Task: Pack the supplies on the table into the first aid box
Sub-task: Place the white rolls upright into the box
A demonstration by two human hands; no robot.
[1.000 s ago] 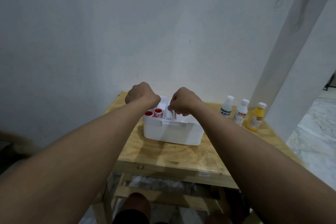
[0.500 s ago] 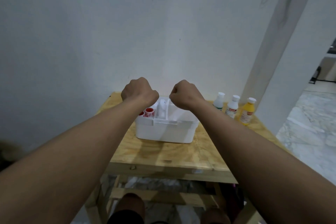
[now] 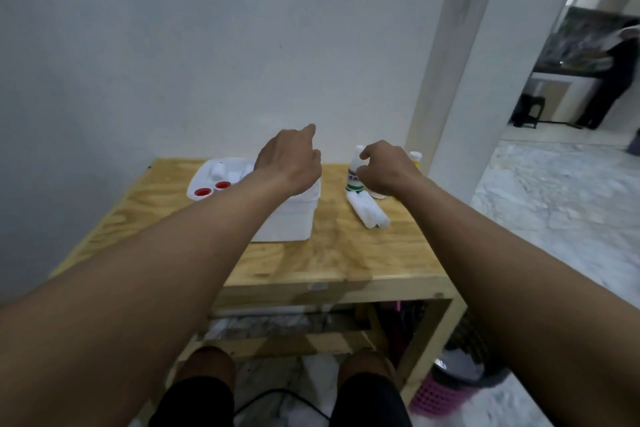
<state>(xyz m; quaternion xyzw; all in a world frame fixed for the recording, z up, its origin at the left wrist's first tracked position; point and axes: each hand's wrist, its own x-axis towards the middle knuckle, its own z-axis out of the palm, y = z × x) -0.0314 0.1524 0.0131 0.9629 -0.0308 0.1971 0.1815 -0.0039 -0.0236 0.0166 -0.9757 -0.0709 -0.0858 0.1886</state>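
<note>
The white first aid box (image 3: 289,220) stands open on the wooden table (image 3: 346,260). Two red-capped containers (image 3: 211,188) and white items sit in its left part. My left hand (image 3: 289,158) hovers over the box with loosely curled fingers and holds nothing. My right hand (image 3: 386,166) is right of the box, fingers curled and empty, just in front of a white bottle with a green label (image 3: 354,174). A yellow bottle (image 3: 416,158) peeks out behind that hand. White gauze rolls (image 3: 369,214) lie on the table below my right hand.
A white wall backs the table and a pillar (image 3: 450,80) rises at its right rear corner. A pink basket (image 3: 440,395) sits on the floor under the table's right side. A person (image 3: 613,80) stands in the far room.
Both fists have left the box's middle and loosened. My right hand has moved right to the bottles. The gauze rolls right of the box have come into view.
</note>
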